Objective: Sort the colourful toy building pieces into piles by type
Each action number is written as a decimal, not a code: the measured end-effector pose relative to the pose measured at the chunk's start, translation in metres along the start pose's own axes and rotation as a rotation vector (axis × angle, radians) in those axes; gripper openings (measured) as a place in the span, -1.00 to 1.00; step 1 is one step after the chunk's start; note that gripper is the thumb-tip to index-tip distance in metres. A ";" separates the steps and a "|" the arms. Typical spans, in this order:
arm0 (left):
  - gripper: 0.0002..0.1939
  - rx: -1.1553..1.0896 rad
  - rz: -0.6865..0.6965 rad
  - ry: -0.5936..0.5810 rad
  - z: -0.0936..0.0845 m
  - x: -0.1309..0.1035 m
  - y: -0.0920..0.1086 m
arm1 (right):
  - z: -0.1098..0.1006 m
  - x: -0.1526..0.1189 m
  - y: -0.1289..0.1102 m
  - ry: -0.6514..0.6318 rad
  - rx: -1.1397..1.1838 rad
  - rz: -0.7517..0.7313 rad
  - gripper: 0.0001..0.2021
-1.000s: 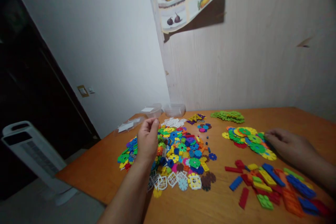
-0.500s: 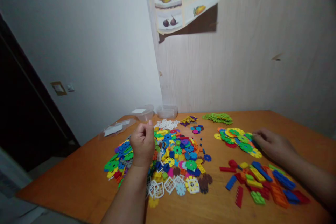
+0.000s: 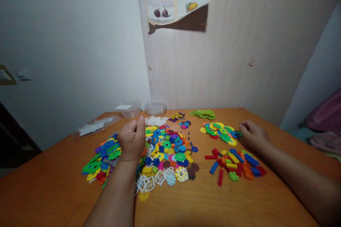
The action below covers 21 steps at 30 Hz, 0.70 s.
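My left hand is closed in a fist, thumb uppermost, in front of a large mixed heap of colourful plastic pieces. Whatever the fist may hold is hidden. To the right, my right hand has its fingers curled together beside a smaller pile of yellow, green and blue flower-shaped discs. A dark blue-green disc lies at the pile's edge, just under those fingers. I cannot make out whether anything is pinched there. Nearer to me lie toy building bricks in red, yellow, blue, orange and green.
Clear plastic tubs and a transparent lid with white paper stand at the back left of the wooden table. Green pieces, white lattice pieces and yellow-purple pieces form separate piles along the back.
The camera has turned right, so the whole scene sits further left, and pink cloth shows at the right edge. Both hands stay closed; the right remains beside the disc pile.
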<state>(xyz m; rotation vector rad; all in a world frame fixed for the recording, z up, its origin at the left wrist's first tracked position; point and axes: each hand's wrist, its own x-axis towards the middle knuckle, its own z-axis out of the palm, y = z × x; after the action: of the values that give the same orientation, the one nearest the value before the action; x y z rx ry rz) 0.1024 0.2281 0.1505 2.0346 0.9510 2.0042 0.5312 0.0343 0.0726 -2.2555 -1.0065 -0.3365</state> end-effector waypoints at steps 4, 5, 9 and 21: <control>-0.47 -0.014 -0.033 0.042 -0.002 0.003 0.000 | -0.007 -0.002 -0.008 -0.003 0.087 -0.062 -0.66; -0.48 -0.023 -0.047 0.055 -0.003 0.004 0.000 | -0.008 -0.003 -0.012 -0.015 0.107 -0.085 -0.67; -0.49 -0.097 -0.155 0.119 -0.004 0.007 -0.002 | -0.016 -0.006 -0.034 -0.112 0.156 -0.204 -0.68; -0.54 -0.448 -0.492 0.516 -0.013 0.026 -0.022 | -0.046 -0.084 -0.177 -0.583 0.159 -0.672 -0.74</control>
<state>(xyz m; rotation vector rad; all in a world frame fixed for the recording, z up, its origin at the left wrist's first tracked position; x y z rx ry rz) 0.0808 0.2544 0.1634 0.9604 0.8576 2.2134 0.3446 0.0456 0.1483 -1.8383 -2.0154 0.1458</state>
